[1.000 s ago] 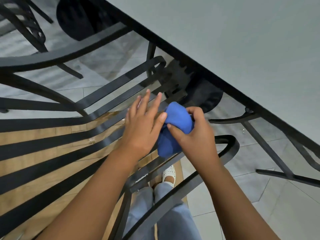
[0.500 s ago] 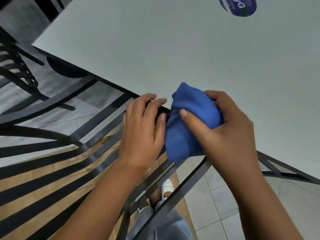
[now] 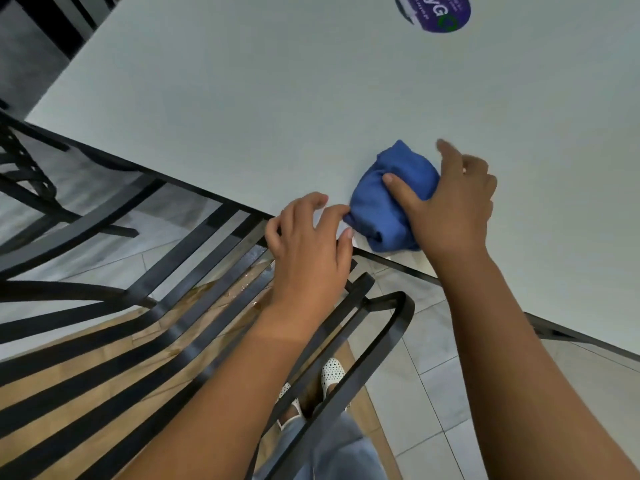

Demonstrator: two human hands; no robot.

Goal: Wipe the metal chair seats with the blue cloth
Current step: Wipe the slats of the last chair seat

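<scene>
Head view, largest item first: the pale surface fills the upper frame, its dark edge running diagonally. Below it stands the metal chair, its seat formed of black slats with open gaps over the floor. The blue cloth lies bunched on the surface near its edge, just beside the chair. The right hand grips the cloth, thumb pressed across its top. The left hand holds nothing, fingers loosely curled, fingertips close to the cloth's near corner. A purple label sits well apart. Judgement: the cloth is soft, light and pliable; grasp the whole bunch, since loose folds may snag between slats.
</scene>
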